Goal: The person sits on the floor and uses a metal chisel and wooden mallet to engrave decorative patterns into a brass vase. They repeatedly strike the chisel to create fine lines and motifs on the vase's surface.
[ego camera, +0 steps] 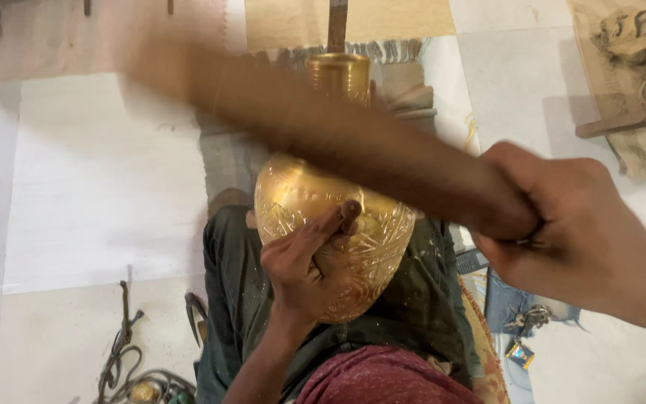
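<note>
A golden brass vase with engraved patterns lies on my lap, its neck pointing away from me. My left hand rests on the vase's belly and pinches a small dark punch tool upright against the metal. My right hand grips the end of a long dark wooden stick, which stretches up and to the left above the vase and is blurred by motion.
I sit on a pale tiled floor in dark green trousers. Metal tools and a cable lie at the lower left. A woven mat is ahead, and small objects lie at the right.
</note>
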